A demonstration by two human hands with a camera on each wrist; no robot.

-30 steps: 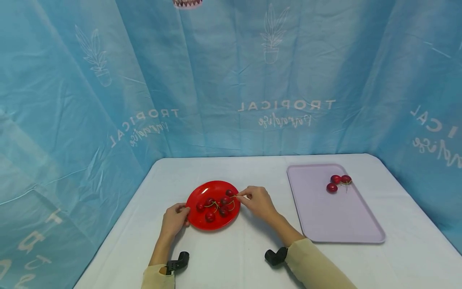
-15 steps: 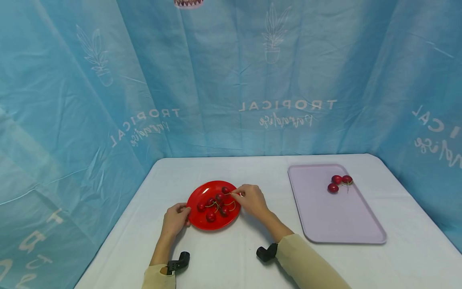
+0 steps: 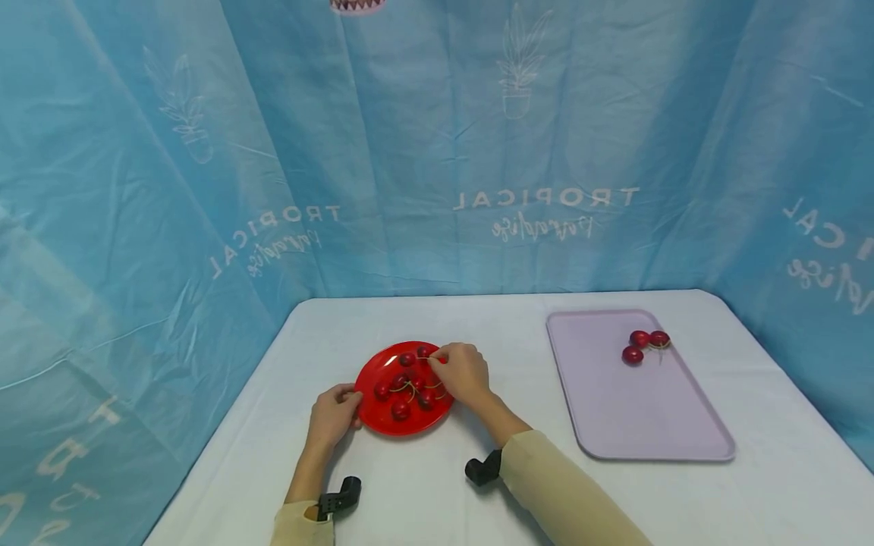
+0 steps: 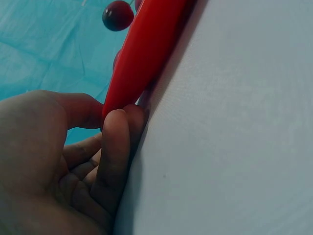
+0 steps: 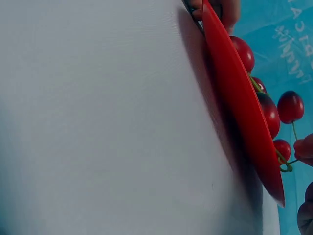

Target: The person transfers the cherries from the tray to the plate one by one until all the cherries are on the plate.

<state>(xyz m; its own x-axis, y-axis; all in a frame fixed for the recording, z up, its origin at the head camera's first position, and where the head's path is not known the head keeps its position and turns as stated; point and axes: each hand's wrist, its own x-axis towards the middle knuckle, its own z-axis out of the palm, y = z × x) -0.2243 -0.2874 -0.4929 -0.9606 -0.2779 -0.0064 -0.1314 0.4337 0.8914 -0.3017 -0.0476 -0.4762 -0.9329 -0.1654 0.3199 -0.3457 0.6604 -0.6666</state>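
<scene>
Over the red plate (image 3: 382,413), right hand (image 3: 463,373) pinches a cherry (image 3: 407,359) by its stem; left hand (image 3: 332,415) grips the rim. Tangled stems risk dragging neighbouring cherries (image 3: 403,393) off.

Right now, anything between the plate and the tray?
No. In the head view, only bare white table lies between the plate and the tray.
</scene>
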